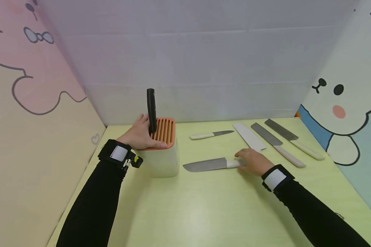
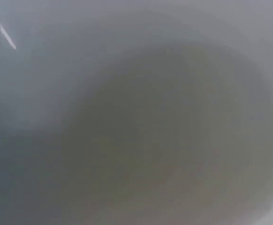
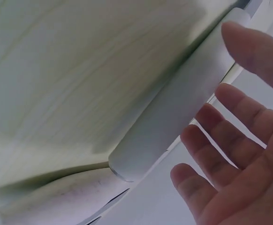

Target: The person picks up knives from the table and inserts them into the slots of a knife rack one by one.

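Note:
A white knife block with an orange slotted top stands left of the middle of the table. My left hand grips its top from the left, thumb along the front rim. A black handle rises from the block beside this hand. To the right lies a broad knife, its blade pointing left. My right hand is at its white handle. In the right wrist view, the fingers are spread and loosely bent beside the handle, not closed round it. The left wrist view is too blurred to read.
Behind the broad knife lies a small paring knife. Farther right lie a white flat piece, a square-ended knife and another like it. Printed walls border the table at the back and sides.

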A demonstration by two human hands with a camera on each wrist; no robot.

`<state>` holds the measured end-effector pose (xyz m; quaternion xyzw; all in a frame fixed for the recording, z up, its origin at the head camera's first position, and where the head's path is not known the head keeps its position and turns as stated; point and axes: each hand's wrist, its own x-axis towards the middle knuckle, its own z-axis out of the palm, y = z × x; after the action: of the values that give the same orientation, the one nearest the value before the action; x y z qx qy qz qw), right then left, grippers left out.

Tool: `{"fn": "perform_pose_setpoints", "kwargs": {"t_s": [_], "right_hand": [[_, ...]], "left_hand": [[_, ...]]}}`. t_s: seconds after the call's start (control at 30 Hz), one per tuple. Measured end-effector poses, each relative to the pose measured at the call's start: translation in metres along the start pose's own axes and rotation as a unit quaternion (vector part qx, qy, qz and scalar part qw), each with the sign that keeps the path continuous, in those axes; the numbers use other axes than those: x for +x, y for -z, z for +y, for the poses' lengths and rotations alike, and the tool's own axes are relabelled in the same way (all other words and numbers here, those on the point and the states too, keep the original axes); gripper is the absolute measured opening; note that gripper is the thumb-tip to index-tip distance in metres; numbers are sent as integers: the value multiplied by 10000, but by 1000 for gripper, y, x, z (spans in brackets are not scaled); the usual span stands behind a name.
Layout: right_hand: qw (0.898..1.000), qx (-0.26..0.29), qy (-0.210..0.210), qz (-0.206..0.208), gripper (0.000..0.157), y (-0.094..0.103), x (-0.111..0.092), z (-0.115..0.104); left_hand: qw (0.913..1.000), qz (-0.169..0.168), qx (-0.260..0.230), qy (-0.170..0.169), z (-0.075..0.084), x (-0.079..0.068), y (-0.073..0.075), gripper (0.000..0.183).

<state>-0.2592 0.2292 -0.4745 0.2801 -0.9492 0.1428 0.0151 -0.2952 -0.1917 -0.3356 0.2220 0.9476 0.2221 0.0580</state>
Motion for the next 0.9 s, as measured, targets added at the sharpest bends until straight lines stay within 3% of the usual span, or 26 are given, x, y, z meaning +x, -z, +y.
{"fn": "perform_pose_setpoints", "kwargs": {"t_s": [0.3,0.57,0.9], "right_hand": [[9992,-385,-30,-81,40,-4,4,3],[9990,-324,-155,-259,31,-12,7,5],[9995,-179,112,-228,28,-17,8,5]], "left_hand": [[9997,258,3,-43,-2,-1,-5,103],[9994,318,-131,60,0,-3,-7,100],[9994,295,28,157,-3,-4,-7,104]]}}
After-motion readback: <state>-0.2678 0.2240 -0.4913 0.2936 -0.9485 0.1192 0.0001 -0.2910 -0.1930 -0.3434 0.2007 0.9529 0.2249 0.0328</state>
